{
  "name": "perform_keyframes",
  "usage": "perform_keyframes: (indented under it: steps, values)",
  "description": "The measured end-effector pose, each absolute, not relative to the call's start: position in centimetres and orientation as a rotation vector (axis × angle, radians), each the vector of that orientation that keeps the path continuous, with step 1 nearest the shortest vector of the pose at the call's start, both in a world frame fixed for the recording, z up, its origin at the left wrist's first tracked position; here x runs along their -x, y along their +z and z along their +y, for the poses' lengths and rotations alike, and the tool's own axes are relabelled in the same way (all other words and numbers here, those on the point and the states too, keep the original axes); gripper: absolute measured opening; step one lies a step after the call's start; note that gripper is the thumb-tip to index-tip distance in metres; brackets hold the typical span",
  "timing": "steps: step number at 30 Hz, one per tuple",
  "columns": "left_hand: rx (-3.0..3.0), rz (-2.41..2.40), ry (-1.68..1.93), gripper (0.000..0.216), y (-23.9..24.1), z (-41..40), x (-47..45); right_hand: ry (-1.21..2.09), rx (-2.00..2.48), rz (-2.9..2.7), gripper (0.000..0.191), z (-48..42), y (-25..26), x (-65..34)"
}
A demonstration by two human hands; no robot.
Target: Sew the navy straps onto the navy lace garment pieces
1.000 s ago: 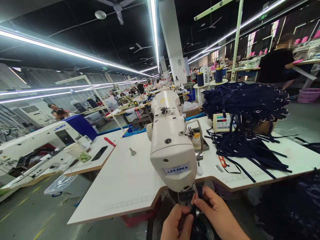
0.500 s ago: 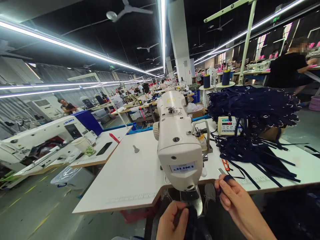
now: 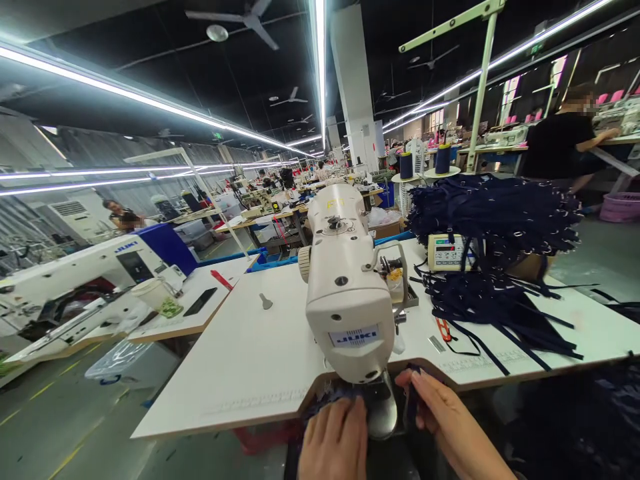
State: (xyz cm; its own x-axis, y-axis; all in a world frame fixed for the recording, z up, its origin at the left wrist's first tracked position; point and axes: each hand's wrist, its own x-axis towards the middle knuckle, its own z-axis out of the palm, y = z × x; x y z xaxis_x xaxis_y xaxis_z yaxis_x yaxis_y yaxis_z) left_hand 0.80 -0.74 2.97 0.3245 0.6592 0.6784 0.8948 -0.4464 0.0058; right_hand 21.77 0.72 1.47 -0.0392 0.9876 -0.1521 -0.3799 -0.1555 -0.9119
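Observation:
A white sewing machine [image 3: 350, 293] stands end-on before me, its head over the cutout in the white table. Just left of its rounded metal plate [image 3: 383, 413] is my left hand [image 3: 334, 440], fingers pressed together on dark navy fabric [image 3: 325, 393]; the thumb is hidden. My right hand [image 3: 440, 407], right of the plate, pinches a navy strap [image 3: 411, 400] between thumb and fingers. The strap hangs down below the table edge, and its lower part is lost in shadow.
Navy straps with metal rings [image 3: 490, 207] are heaped at the right, behind more loose straps [image 3: 485, 300]. Near them are a control box [image 3: 447, 253], orange snips [image 3: 443, 330] and a small metal piece [image 3: 437, 343]. A second machine [image 3: 90, 280] stands left; a co-worker [image 3: 560, 143] sits far right.
My right hand has moved left and down towards the machine with the navy strap. My left hand has turned from a pinch to fingers laid forward. The view has shifted slightly right.

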Motion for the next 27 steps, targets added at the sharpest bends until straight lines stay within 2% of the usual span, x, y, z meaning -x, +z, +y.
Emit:
perform_keyframes:
  steps: [3,6,13,18,23,27]
  values:
    - [2.398,-1.299,-0.773,0.035,2.1,-0.2,-2.4,1.454,1.087,-0.967,0.052,1.1,1.2,-21.6]
    - [2.552,-1.264,-0.755,0.034,2.3,0.1,-2.1,1.438,1.095,-1.028,0.052,1.7,1.1,-21.3]
    - [2.658,-1.313,-0.985,0.022,2.0,0.5,-1.4,1.191,1.167,-1.307,0.026,2.2,0.2,-20.5]
    - [2.693,-1.398,-1.120,0.013,1.9,0.6,-2.1,1.155,1.211,-1.347,0.017,2.1,-0.2,-19.8]
    - [2.679,-1.323,-1.178,0.012,2.0,0.6,-2.5,1.127,1.220,-1.290,0.017,2.0,-0.2,-19.0]
    - [2.653,-1.108,-0.940,0.019,2.5,0.9,-1.9,1.119,1.234,-1.280,0.025,1.8,0.0,-18.9]
